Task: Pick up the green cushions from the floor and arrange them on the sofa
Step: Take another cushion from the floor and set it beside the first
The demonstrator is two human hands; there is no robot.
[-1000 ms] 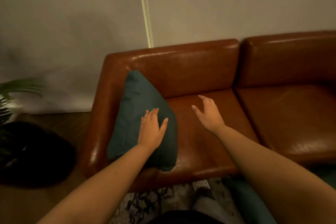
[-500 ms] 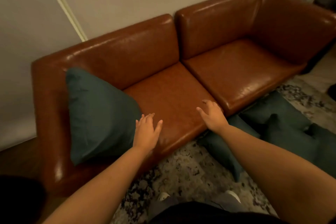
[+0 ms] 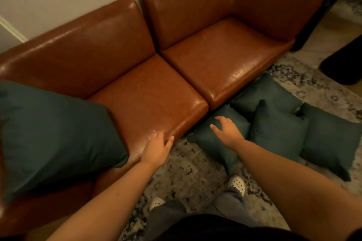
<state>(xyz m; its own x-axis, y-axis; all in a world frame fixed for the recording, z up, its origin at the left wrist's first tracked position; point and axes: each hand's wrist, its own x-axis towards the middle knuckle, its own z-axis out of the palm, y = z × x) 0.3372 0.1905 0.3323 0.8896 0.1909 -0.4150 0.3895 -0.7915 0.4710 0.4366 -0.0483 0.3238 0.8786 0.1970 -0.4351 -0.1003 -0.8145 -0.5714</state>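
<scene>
One dark green cushion (image 3: 52,135) leans in the left corner of the brown leather sofa (image 3: 215,51). Several more green cushions lie on the rug in front of the right seat; the nearest cushion (image 3: 211,139) touches the sofa's base, another (image 3: 278,131) overlaps it, and one (image 3: 333,137) lies at the far right. My left hand (image 3: 157,147) hovers over the front edge of the left seat, fingers relaxed, holding nothing. My right hand (image 3: 228,131) is spread just above the nearest floor cushion, empty.
A patterned grey rug (image 3: 188,178) covers the floor before the sofa. My feet in white perforated shoes (image 3: 237,184) stand on it. A dark object (image 3: 344,64) sits on the floor at the right. The wall runs behind the sofa.
My view has swung right and down, from the placed cushion to those on the floor. My left hand came off that cushion; my right hand moved from the seat down over the nearest floor cushion.
</scene>
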